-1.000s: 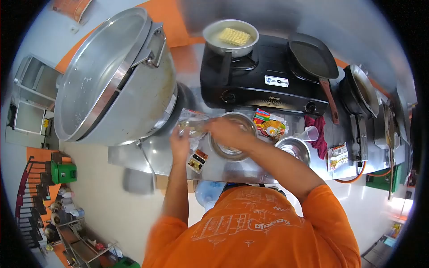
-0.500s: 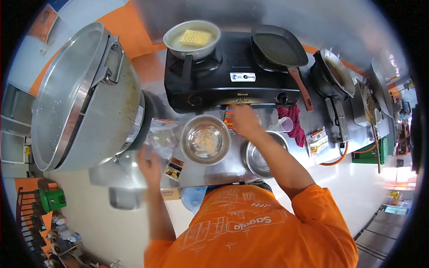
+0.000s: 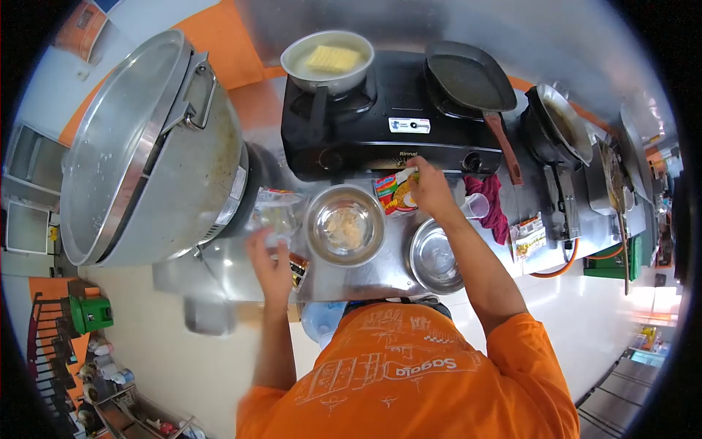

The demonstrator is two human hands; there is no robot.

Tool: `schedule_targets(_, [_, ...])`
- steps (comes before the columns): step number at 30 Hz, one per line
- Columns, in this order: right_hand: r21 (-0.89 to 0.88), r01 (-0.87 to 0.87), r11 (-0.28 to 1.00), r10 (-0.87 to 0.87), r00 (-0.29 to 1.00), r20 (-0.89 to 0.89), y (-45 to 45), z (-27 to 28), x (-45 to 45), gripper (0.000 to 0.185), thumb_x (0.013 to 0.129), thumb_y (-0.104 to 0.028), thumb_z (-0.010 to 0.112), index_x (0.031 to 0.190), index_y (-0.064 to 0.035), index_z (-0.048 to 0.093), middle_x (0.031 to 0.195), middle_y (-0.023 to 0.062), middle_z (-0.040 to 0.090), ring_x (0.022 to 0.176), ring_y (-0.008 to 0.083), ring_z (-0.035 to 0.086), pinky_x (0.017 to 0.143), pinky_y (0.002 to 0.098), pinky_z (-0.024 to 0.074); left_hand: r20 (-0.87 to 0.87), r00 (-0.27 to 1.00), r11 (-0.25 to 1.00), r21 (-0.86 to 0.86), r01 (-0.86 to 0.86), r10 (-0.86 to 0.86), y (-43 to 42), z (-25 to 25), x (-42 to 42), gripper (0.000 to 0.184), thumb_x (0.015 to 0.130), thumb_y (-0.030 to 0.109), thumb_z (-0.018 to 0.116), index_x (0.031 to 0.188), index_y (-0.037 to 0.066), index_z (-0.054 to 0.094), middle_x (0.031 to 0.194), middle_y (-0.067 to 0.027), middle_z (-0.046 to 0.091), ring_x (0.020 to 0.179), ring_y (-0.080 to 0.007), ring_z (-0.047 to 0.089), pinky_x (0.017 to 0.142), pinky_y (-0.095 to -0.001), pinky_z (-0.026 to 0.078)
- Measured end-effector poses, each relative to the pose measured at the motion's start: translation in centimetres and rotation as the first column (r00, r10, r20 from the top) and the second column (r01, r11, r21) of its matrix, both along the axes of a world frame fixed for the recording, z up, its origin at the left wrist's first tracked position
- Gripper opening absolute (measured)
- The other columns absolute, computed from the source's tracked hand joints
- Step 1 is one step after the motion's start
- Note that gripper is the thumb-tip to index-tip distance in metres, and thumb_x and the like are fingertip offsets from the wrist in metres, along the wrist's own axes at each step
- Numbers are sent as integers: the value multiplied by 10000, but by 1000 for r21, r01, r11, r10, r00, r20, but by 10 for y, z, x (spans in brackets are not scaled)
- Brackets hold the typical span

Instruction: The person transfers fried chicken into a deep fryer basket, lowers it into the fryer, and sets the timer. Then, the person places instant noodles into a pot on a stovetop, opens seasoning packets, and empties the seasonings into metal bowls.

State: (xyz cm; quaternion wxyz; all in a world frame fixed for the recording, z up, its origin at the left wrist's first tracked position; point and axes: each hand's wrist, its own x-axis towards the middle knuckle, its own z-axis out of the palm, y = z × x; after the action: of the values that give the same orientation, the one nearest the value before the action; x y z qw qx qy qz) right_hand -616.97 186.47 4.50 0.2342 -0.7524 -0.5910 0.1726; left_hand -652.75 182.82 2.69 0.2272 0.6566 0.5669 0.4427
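Note:
My right hand grips the edge of a red and yellow instant noodle packet, just in front of the stove. Somewhat blurred, my left hand is held with its fingers apart and nothing in them. It partly covers a small dark sachet and is close to a clear plastic bag. Between my hands sits a steel bowl with pale pieces in it. Under my right forearm is a second steel bowl. A noodle block lies in the pan on the left burner.
A very large pot stands at the left. On the black stove, a square grill pan occupies the right burner. A clear cup, a dark red cloth and another packet lie to the right.
My right hand has lifted the noodle packet's edge and tilted it up. My left hand has moved forward and right, over the sachet. The whole view has shifted slightly.

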Motion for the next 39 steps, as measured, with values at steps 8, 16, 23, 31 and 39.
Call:
schedule_targets(8, [159,-138,978,116,983,139,-29,35,-35,294,816,-25,570,1097,-110,581,1007,152,612,884,392,622,726,486,510,190,954,960,-113,257,-233,-16,24,70,288,855,23,609,1139,63,588,1236,-125,503,937,-205,576,683,-279,526])
schedule_targets(16, [299,-224,928,238,971,-10,-38,-11,-24,216,792,-49,618,1005,-40,655,1052,167,623,840,388,640,751,451,530,-110,847,854,-41,519,-520,-3,36,123,286,831,127,646,1112,80,621,1212,-144,520,1150,-350,474,1002,-436,366])
schedule_targets(23, [78,-272,959,271,962,21,-20,-19,-18,240,773,-55,652,1010,-64,681,1004,188,641,867,335,669,763,436,544,-155,853,866,-52,497,-499,-16,36,126,236,839,123,637,1069,71,638,1201,-140,527,1153,-350,471,996,-431,373])
schedule_targets(31, [-338,-363,868,483,773,411,17,-17,-14,156,800,-90,596,902,-129,708,972,124,614,919,332,659,766,428,545,45,798,790,-114,602,-601,-65,26,100,169,850,87,624,1015,67,653,1158,-119,549,1093,-312,529,931,-398,426])
schedule_targets(39, [-379,-601,704,710,581,397,24,2,-14,311,842,-111,547,1124,-191,652,1038,130,597,911,325,662,767,433,547,132,807,765,-259,589,-576,-98,13,60,133,872,102,617,996,62,641,996,-104,602,961,-300,585,838,-385,466])
